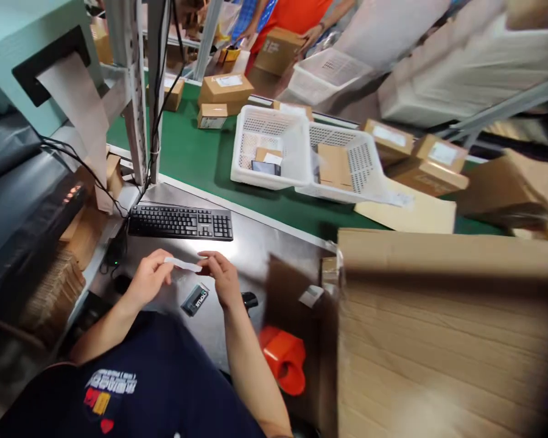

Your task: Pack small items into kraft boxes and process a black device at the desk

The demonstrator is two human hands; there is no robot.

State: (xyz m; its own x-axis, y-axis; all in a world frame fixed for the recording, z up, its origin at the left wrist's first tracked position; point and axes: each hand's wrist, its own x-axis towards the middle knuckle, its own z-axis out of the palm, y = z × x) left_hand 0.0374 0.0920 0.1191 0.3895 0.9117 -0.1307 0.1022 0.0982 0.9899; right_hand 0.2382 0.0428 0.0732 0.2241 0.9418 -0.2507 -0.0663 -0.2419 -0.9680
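Note:
A small white paper strip [182,264] is stretched between my two hands above the metal table. Its left end is pinched by my left hand [151,275], thumb and fingers together. At the other end, my right hand [220,275] grips the strip between thumb and fingers. Just below the strip lies a small dark box with white lettering [195,299], flat on the table. Part of a black device [249,300], its kind unclear, shows beside my right wrist.
A black keyboard [181,222] lies beyond my hands. Two white baskets [271,179] stand on the green conveyor belt [196,159] among several cartons. A large cardboard box [438,340] fills the right side, with an orange tape dispenser [285,359] nearby. A person in orange holds a carton [278,52] behind the belt.

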